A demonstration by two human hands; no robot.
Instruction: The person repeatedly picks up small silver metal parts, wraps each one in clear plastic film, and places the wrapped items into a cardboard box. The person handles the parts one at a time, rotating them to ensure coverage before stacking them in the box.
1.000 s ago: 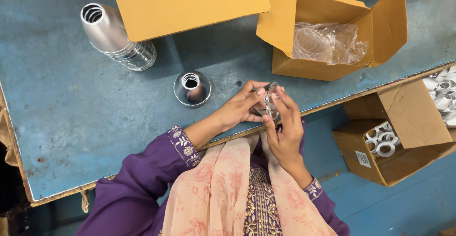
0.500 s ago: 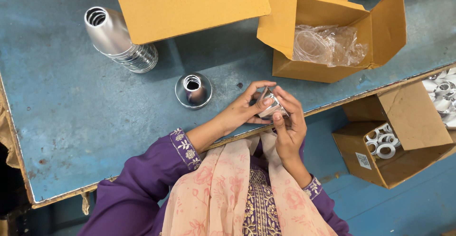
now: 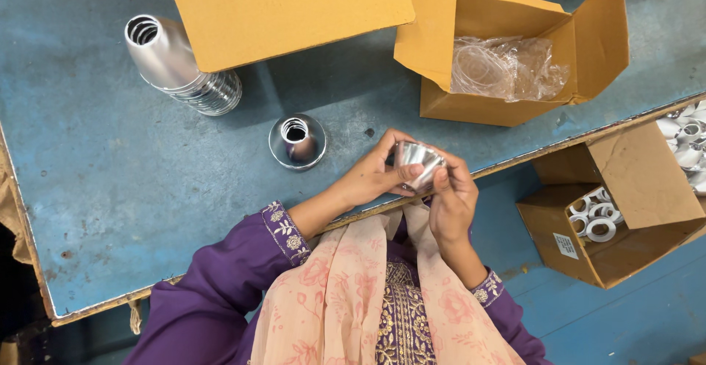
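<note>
Both of my hands hold one shiny metal cone-shaped cup (image 3: 418, 160) over the near edge of the blue table (image 3: 110, 188). My left hand (image 3: 373, 175) grips it from the left. From the right, my right hand (image 3: 450, 202) closes on it, thumb on the rim. A second metal cone (image 3: 297, 141) stands alone on the table just left of my hands. A tall stack of the same cones (image 3: 176, 67) lies on its side at the far left.
A cardboard box (image 3: 515, 49) with clear plastic bags sits at the back right. Another cardboard box (image 3: 294, 8) stands behind the stack. Beside the table on the right, a low carton (image 3: 610, 210) holds white rings.
The metal cone has turned in my hands, its open mouth now showing more. My hands stayed at the table edge. The view shifted slightly.
</note>
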